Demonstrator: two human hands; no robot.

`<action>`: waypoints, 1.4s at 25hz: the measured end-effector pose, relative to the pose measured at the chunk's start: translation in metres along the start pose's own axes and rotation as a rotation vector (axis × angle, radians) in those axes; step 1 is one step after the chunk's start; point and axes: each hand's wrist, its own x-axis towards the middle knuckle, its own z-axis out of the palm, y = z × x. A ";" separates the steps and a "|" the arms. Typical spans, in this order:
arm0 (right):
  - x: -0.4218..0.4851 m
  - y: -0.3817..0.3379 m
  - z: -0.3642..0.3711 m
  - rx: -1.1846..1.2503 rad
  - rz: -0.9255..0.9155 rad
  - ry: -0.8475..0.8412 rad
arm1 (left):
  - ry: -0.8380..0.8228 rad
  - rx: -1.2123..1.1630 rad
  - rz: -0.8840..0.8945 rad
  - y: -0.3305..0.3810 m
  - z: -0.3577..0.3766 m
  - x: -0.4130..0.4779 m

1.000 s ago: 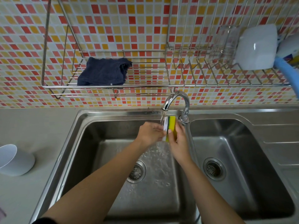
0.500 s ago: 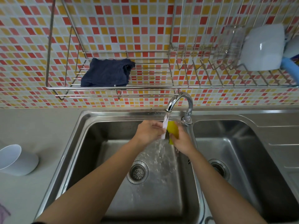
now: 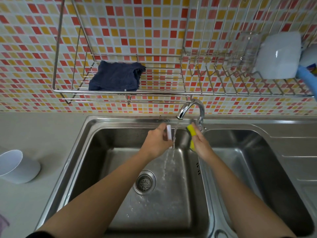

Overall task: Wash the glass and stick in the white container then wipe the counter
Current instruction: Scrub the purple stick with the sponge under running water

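Over the stainless-steel sink basin (image 3: pixel 120 169), the left hand (image 3: pixel 157 143) grips the short white plastic stick (image 3: pixel 169 133) beside the chrome tap (image 3: pixel 190 109)'s running stream. The right hand (image 3: pixel 201 145), clutching the yellow sponge (image 3: pixel 191 130), has drawn away, suggesting scrubbing has given way to rinsing.

Container (image 3: pixel 18 166) set on worktop (image 3: pixel 42 133), left of sink (image 3: pixel 103 121). Tap (image 3: pixel 192 109) placed behind, between basins. Rack (image 3: pixel 154 91) hung above; cloth (image 3: pixel 116 77) laid on it left, bowl (image 3: pixel 277 55) stood right. Stick (image 3: pixel 169 133) held left of tap stream, sponge (image 3: pixel 191 130) right.
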 end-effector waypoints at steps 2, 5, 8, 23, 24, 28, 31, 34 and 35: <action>-0.008 -0.003 0.013 -0.032 0.004 -0.107 | -0.005 0.025 0.006 -0.003 -0.002 -0.004; -0.021 -0.006 0.036 -0.169 0.016 -0.234 | -0.013 0.048 -0.016 -0.015 -0.003 -0.012; -0.031 -0.013 0.054 -0.291 -0.036 -0.258 | -0.023 0.044 -0.059 -0.027 -0.007 -0.023; -0.080 -0.108 0.061 -0.413 -0.296 0.207 | 0.118 0.199 0.085 -0.020 -0.052 -0.067; -0.085 -0.114 0.058 -0.400 -0.288 0.238 | 0.128 0.182 0.083 -0.020 -0.055 -0.070; -0.110 -0.154 0.034 -0.188 -0.313 0.213 | 0.157 0.109 0.079 -0.020 -0.069 -0.076; -0.128 -0.198 0.007 0.076 -0.487 0.207 | 0.186 0.029 0.100 -0.016 -0.082 -0.080; -0.114 -0.244 -0.012 0.087 -0.599 0.285 | 0.218 -0.033 0.112 -0.011 -0.093 -0.086; -0.101 -0.256 -0.014 0.047 -0.591 0.293 | 0.222 -0.046 0.112 -0.011 -0.095 -0.087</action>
